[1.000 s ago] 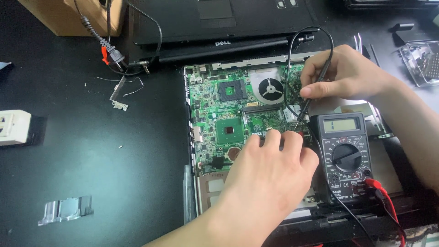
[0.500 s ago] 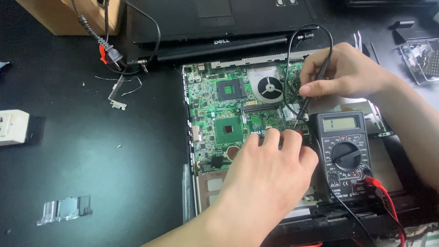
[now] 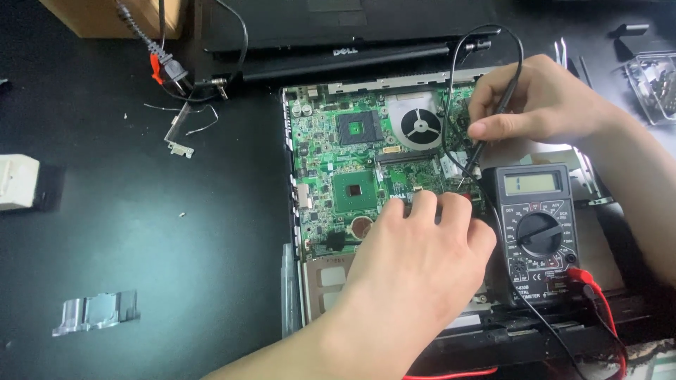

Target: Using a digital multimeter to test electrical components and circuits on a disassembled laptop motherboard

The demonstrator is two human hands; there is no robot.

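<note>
The right hand [image 3: 546, 105] is pinching a black probe [image 3: 486, 134], tip pointing toward seven o'clock onto the green motherboard [image 3: 352, 162]; the left hand [image 3: 415, 260] is resting curled there, its grip hidden.

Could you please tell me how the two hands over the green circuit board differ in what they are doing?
The right hand pinches a black probe, its tip slanting down onto the circuit board; whatever the left hand holds is hidden. The right hand sits by the fan, the left beside the multimeter. Both hover over the board.
</note>
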